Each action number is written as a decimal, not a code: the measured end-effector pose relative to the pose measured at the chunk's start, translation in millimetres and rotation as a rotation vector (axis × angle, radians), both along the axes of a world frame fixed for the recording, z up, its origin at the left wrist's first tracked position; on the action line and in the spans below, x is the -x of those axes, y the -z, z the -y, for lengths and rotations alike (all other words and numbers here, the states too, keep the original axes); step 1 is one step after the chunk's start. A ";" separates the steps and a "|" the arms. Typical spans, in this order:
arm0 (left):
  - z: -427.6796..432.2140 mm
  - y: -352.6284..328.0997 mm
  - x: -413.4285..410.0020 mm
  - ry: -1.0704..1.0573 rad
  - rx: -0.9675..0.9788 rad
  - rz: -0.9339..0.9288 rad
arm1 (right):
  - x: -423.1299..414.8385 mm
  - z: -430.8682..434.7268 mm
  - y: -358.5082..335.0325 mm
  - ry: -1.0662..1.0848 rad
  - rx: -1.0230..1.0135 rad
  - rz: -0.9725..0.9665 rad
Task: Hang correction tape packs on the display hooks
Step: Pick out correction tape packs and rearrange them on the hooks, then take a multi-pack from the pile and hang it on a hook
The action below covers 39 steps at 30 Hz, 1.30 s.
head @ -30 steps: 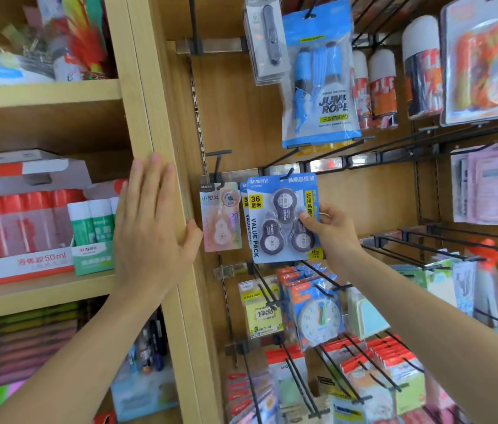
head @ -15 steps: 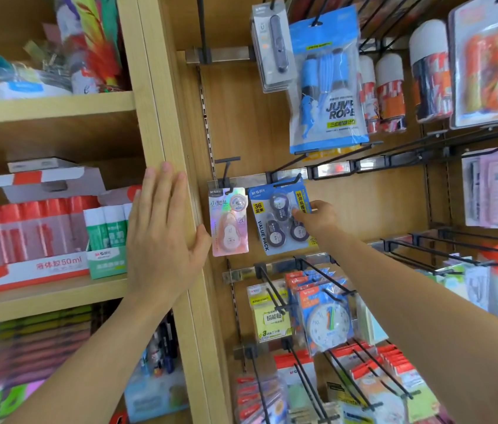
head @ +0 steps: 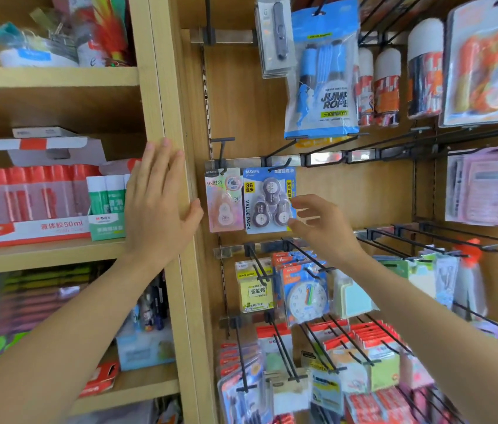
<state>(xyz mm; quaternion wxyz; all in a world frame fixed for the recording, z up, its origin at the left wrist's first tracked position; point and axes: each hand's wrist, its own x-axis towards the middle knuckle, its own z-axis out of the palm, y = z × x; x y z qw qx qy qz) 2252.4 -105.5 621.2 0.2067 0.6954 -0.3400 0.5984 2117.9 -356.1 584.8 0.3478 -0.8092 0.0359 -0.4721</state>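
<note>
A blue correction tape value pack point(head: 267, 201) with three dark tape units hangs on a black display hook point(head: 278, 164) against the wooden back panel. To its left hangs a pink single correction tape pack point(head: 224, 201) on its own hook point(head: 221, 151). My right hand point(head: 321, 226) is open just right of the blue pack, its fingers spread and a little apart from the pack's edge. My left hand point(head: 159, 206) lies flat and open on the wooden upright point(head: 168, 111) between shelf and display.
Long black hooks point(head: 443, 237) jut out at the right, some bare. A jump rope pack point(head: 322, 75) hangs above. Sticky notes and a toy clock point(head: 306, 296) hang below. Glue bottle boxes point(head: 30, 206) fill the left shelf.
My right hand pushed the blue value pack back along its hook to the panel, then let go and drew slightly away. My left hand stayed on the upright.
</note>
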 end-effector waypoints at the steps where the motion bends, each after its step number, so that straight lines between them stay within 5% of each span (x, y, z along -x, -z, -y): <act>1: -1.5 2.0 5.4 0.021 0.001 0.004 | 10.2 -6.2 3.3 -0.014 0.025 0.002; 6: -9.1 47.2 42.8 0.166 -0.133 0.054 | 53.2 -31.9 34.0 -0.040 0.188 0.001; 17: -42.1 221.5 95.3 0.276 -0.377 -0.488 | 101.8 -56.5 172.9 -0.028 0.472 -0.302; 28: -85.4 479.2 180.6 0.219 -0.522 -1.243 | 146.4 -73.4 395.4 -0.075 0.181 -0.911; 35: -124.9 597.8 239.3 -0.001 -0.401 -1.857 | 189.7 -93.9 521.6 -0.166 -0.054 -1.325; 39: -133.4 644.1 271.8 -0.092 -0.447 -2.031 | 212.2 -99.8 580.7 -0.189 -0.099 -1.515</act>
